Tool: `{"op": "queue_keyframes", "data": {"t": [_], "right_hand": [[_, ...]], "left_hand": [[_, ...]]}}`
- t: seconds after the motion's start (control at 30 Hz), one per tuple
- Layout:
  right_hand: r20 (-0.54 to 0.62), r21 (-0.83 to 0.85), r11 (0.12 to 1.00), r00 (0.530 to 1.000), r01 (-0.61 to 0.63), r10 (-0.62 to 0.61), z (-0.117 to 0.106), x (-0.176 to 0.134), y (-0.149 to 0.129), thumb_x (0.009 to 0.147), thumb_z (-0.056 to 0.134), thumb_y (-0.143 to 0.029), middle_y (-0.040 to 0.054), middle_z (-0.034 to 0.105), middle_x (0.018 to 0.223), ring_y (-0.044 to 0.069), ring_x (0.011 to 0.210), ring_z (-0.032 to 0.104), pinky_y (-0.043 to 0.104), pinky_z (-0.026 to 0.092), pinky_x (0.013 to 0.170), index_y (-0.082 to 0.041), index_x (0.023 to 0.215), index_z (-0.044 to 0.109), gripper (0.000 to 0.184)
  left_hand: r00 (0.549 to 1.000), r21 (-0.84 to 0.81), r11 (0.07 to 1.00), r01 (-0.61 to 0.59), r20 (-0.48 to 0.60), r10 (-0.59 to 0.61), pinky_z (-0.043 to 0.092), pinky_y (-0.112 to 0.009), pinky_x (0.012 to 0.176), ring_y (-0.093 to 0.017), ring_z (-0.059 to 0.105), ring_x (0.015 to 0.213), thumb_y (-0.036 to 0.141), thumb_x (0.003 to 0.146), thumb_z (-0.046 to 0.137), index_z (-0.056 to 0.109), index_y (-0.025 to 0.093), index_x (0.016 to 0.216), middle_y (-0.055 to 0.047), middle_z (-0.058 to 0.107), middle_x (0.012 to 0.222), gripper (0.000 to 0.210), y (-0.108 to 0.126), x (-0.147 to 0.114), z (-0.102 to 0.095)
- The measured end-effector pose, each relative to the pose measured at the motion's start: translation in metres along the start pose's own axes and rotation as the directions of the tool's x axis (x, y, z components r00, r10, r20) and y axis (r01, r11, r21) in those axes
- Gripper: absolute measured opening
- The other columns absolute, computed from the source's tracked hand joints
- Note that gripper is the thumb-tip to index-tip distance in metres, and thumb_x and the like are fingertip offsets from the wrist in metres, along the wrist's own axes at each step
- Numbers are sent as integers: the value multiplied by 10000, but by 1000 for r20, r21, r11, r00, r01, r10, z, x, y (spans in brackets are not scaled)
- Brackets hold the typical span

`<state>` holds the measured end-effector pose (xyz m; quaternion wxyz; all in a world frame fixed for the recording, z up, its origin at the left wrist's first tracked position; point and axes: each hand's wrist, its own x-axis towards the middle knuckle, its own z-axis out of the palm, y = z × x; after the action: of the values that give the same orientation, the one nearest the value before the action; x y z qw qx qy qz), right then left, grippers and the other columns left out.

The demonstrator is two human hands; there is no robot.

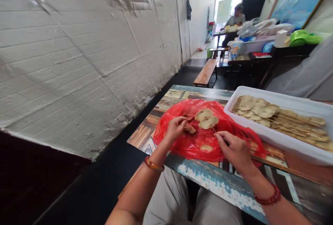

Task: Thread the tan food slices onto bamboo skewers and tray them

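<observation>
My right hand [232,147] pinches the lower end of a thin wooden skewer [214,130]. Pale, round, flat food slices [207,118] are threaded on its far end, above a red plastic bag [179,145] spread on the table. My left hand [176,128] is closed, thumb and fingertips together at the edge of a thin brownish slice [189,128]; the fingers partly hide it. Another pale slice [206,147] lies on the bag between my hands. To the right, a white plastic tub [288,145] contains many skewered slices [256,109], their sticks lying lengthwise.
The wood-patterned table [140,136] ends close to my lap. A white brick-patterned wall [78,62] runs along the left. Beyond stand a wooden bench [206,72] and a dark table with bags and green plastic containers [301,38]. Another person [236,18] sits at a far table.
</observation>
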<state>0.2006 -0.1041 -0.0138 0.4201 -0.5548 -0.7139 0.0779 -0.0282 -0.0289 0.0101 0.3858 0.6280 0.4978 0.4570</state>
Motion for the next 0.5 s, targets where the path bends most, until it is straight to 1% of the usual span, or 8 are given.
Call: {"op": "queue_keyframes", "data": {"t": [0.07, 0.1, 0.17, 0.23, 0.3, 0.37, 0.43, 0.5], "right_hand": [[-8, -12, 1000, 1000, 11, -11, 1, 0, 0, 904, 416, -347, 29, 725, 783, 169, 673, 682, 257, 475, 628, -203, 855, 651, 280], [-12, -22, 1000, 1000, 13, -14, 1, 1, 0, 905, 412, -347, 29, 724, 768, 169, 666, 681, 257, 474, 626, -202, 848, 652, 286], [-17, -41, 999, 1000, 13, -14, 1, 2, 0, 909, 402, -348, 31, 719, 734, 173, 658, 681, 260, 473, 622, -200, 833, 654, 302], [-14, -53, 999, 1000, 13, -14, 1, 2, 0, 913, 392, -346, 35, 717, 726, 175, 663, 681, 258, 470, 614, -200, 827, 651, 310], [-6, -52, 999, 1000, 15, -16, 2, 3, 1, 915, 387, -341, 35, 715, 728, 171, 665, 680, 253, 465, 610, -202, 822, 647, 309], [5, -43, 999, 1000, 16, -16, 2, 2, 1, 914, 389, -334, 33, 713, 732, 167, 667, 679, 250, 461, 616, -202, 820, 644, 303], [12, -34, 999, 1000, 14, -14, 2, 2, 2, 913, 392, -326, 34, 711, 736, 170, 678, 678, 253, 456, 626, -199, 824, 644, 296], [17, -26, 1000, 1000, 15, -15, 3, 1, 2, 913, 392, -319, 38, 711, 747, 176, 693, 676, 258, 452, 635, -196, 832, 644, 292]], "left_hand": [[991, 213, 969, -128, 68, 116, 412, -275, 770, -181, 573, 793, 202, 726, 594, 709, 186, 828, -70, 660, 855, 154, 0, -2, -5], [982, 286, 942, -178, 111, 152, 404, -282, 796, -187, 571, 815, 185, 726, 589, 713, 196, 838, -74, 662, 878, 167, 0, -3, -7], [971, 369, 903, -221, 170, 169, 399, -291, 810, -195, 573, 815, 179, 726, 586, 718, 211, 837, -78, 667, 890, 174, 1, -3, -11], [966, 383, 896, -224, 206, 154, 405, -290, 792, -199, 576, 781, 178, 712, 600, 722, 220, 781, -72, 677, 844, 146, 3, -1, -13], [959, 337, 915, -222, 243, 143, 410, -286, 776, -200, 580, 750, 168, 684, 625, 721, 224, 708, -65, 683, 780, 114, 7, 1, -14], [952, 233, 955, -184, 285, 113, 418, -278, 752, -197, 586, 721, 162, 657, 654, 721, 217, 650, -66, 684, 726, 87, 14, 2, -14], [949, 85, 994, -72, 313, 42, 428, -270, 713, -196, 596, 703, 163, 634, 686, 727, 198, 635, -75, 685, 698, 54, 21, 2, -13], [969, -114, 990, 88, 241, -59, 435, -261, 667, -196, 603, 683, 148, 588, 726, 727, 174, 609, -82, 680, 663, 34, 26, 1, -13]]}}
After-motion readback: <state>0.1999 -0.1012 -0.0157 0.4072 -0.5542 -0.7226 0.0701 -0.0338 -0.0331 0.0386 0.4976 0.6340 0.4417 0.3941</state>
